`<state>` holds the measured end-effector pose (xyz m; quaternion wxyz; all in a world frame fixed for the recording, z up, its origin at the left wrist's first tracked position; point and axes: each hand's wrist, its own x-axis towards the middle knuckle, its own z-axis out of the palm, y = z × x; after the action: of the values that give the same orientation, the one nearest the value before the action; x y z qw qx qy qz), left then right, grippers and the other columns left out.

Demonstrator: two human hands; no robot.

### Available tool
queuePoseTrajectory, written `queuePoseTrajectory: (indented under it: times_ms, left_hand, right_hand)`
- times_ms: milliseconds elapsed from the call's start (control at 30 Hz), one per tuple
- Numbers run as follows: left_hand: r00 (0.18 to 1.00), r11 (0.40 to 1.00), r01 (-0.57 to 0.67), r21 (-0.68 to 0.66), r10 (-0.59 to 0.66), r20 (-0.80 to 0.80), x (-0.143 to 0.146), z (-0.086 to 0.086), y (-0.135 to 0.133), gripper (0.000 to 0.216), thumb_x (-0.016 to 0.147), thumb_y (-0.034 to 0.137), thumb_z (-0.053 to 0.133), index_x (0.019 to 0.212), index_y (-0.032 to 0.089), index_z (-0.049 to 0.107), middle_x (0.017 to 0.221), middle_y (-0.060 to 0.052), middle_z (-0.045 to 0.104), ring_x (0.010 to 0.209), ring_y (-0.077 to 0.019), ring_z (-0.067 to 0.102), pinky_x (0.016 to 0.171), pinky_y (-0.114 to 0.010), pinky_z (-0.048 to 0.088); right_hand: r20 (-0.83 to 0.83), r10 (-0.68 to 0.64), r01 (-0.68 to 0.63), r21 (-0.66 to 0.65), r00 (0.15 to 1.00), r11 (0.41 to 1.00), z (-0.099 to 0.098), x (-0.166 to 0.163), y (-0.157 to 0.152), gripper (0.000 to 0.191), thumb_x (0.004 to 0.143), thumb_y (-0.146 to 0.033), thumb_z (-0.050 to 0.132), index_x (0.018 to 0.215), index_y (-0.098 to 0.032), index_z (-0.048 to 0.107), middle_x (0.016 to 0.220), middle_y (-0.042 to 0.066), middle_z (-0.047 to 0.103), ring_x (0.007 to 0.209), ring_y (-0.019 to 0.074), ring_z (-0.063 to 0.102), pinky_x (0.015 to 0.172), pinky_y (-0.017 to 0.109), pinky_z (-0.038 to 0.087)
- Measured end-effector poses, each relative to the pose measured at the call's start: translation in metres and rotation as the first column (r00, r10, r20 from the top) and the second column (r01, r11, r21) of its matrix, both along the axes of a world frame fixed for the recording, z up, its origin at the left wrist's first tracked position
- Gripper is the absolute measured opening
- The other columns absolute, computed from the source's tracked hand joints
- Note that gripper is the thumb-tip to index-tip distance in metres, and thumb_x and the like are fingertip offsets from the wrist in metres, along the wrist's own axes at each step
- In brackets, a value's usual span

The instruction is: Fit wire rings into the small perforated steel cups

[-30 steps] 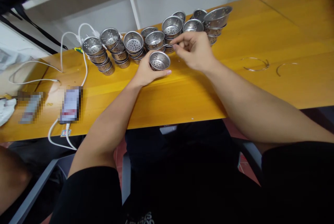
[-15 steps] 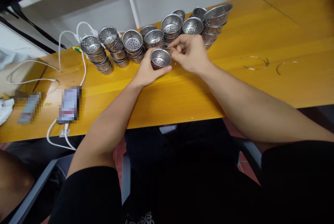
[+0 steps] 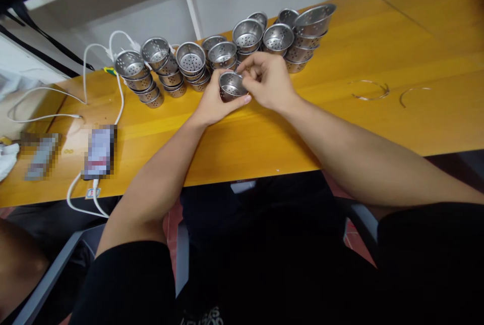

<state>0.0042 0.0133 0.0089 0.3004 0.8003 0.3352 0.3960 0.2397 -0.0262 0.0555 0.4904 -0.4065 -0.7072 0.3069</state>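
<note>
A small perforated metal cup (image 3: 231, 88) is gripped in my left hand (image 3: 214, 99), its mouth tilted up towards me and the thumb along its near side. My right hand (image 3: 268, 80) is closed in a pinch at the cup's right rim. Between its fingertips is a thin wire, now mostly hidden by the fingers. Just behind my hands stand stacks of similar perforated cups (image 3: 223, 55). On the table to the right lie thin curved wires (image 3: 372, 97), with another curved wire (image 3: 412, 92) beside them.
More cup stacks stand at the left (image 3: 132, 65) and right (image 3: 313, 22) along the back of the yellow table (image 3: 378, 52). A phone (image 3: 99, 153) with white cables (image 3: 121, 98) lies left, near another blurred device (image 3: 42, 157). A person's bare limb (image 3: 18, 259) shows at lower left.
My right hand has moved slightly left, bringing its pinched fingertips onto the cup's right rim. The left hand keeps its hold on the cup.
</note>
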Motion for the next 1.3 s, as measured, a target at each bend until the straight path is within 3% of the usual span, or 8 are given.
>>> queuePoseTrajectory:
  times_ms: [133, 233, 367, 567, 767, 933, 1133, 1300]
  left_hand:
    - [1.000, 1.000, 0.000, -0.027, 0.000, 0.012, -0.001, 0.003, 0.000, 0.123, 0.079, 0.116, 0.097, 0.163, 0.031, 0.069, 0.151, -0.012, 0.080, 0.165, -0.0483, 0.075, 0.149, -0.073, 0.057]
    - [1.000, 0.998, 0.003, -0.060, -0.001, 0.023, -0.005, 0.003, 0.004, 0.119, 0.081, 0.119, 0.093, 0.157, 0.029, 0.073, 0.147, -0.012, 0.082, 0.160, -0.0477, 0.077, 0.146, -0.074, 0.060]
    - [0.999, 0.997, 0.035, -0.070, -0.033, 0.028, -0.008, 0.002, 0.006, 0.123, 0.077, 0.120, 0.095, 0.157, 0.029, 0.072, 0.150, -0.013, 0.082, 0.160, -0.0480, 0.079, 0.144, -0.073, 0.063]
    - [0.999, 0.998, 0.054, 0.009, -0.054, 0.002, -0.008, -0.006, 0.009, 0.122, 0.080, 0.116, 0.097, 0.161, 0.030, 0.069, 0.156, -0.013, 0.080, 0.164, -0.0470, 0.079, 0.146, -0.073, 0.063]
    - [0.992, 0.988, 0.122, 0.099, -0.124, 0.016, -0.009, -0.019, 0.024, 0.117, 0.087, 0.115, 0.092, 0.164, 0.031, 0.063, 0.158, -0.011, 0.079, 0.157, -0.0402, 0.082, 0.144, -0.067, 0.064]
    - [0.991, 0.979, 0.134, 0.152, -0.136, -0.001, -0.010, -0.019, 0.023, 0.109, 0.096, 0.109, 0.089, 0.166, 0.031, 0.060, 0.156, -0.011, 0.079, 0.147, -0.0356, 0.086, 0.138, -0.061, 0.068]
    - [0.995, 0.983, 0.101, 0.151, -0.099, -0.023, -0.010, -0.017, 0.016, 0.102, 0.100, 0.104, 0.091, 0.166, 0.031, 0.062, 0.155, -0.011, 0.079, 0.147, -0.0357, 0.086, 0.137, -0.061, 0.069]
    - [0.999, 0.989, 0.020, 0.149, -0.015, -0.036, -0.008, -0.013, 0.011, 0.101, 0.101, 0.100, 0.094, 0.167, 0.030, 0.062, 0.151, -0.012, 0.080, 0.148, -0.0367, 0.087, 0.137, -0.062, 0.071]
  right_hand:
    - [-0.062, 0.084, -0.084, -0.002, 0.995, 0.996, 0.010, 0.004, -0.003, 0.045, 0.103, -0.074, 0.097, 0.107, -0.035, 0.076, 0.093, 0.007, 0.069, 0.085, 0.0314, 0.062, 0.074, 0.046, 0.058]
    - [-0.063, 0.281, -0.283, -0.035, 0.958, 0.958, 0.020, 0.019, -0.003, 0.054, 0.104, -0.084, 0.100, 0.107, -0.033, 0.083, 0.097, 0.005, 0.080, 0.077, 0.0255, 0.062, 0.069, 0.042, 0.054]
    - [-0.072, 0.452, -0.457, -0.086, 0.889, 0.885, 0.025, 0.033, 0.000, 0.072, 0.088, -0.096, 0.114, 0.108, -0.034, 0.084, 0.086, -0.001, 0.079, 0.068, 0.0208, 0.060, 0.063, 0.037, 0.053]
    - [-0.135, 0.387, -0.401, -0.094, 0.912, 0.911, 0.020, 0.026, 0.000, 0.080, 0.074, -0.097, 0.122, 0.095, -0.033, 0.080, 0.071, -0.002, 0.071, 0.062, 0.0218, 0.061, 0.058, 0.038, 0.054]
    - [-0.210, 0.322, -0.346, -0.089, 0.923, 0.934, 0.019, 0.020, 0.000, 0.077, 0.073, -0.088, 0.127, 0.089, -0.031, 0.078, 0.069, -0.001, 0.071, 0.057, 0.0198, 0.060, 0.049, 0.036, 0.052]
    - [-0.217, 0.315, -0.342, -0.100, 0.924, 0.934, 0.016, 0.019, 0.002, 0.073, 0.070, -0.077, 0.133, 0.088, -0.031, 0.080, 0.070, -0.001, 0.072, 0.056, 0.0204, 0.060, 0.047, 0.036, 0.052]
    - [-0.150, 0.344, -0.357, -0.068, 0.927, 0.932, 0.013, 0.023, 0.004, 0.074, 0.074, -0.085, 0.129, 0.091, -0.030, 0.083, 0.074, 0.000, 0.074, 0.062, 0.0212, 0.063, 0.054, 0.038, 0.055]
    - [-0.109, 0.334, -0.334, 0.018, 0.936, 0.942, 0.013, 0.027, 0.005, 0.076, 0.081, -0.096, 0.120, 0.105, -0.031, 0.089, 0.092, 0.004, 0.084, 0.079, 0.0248, 0.071, 0.071, 0.042, 0.065]
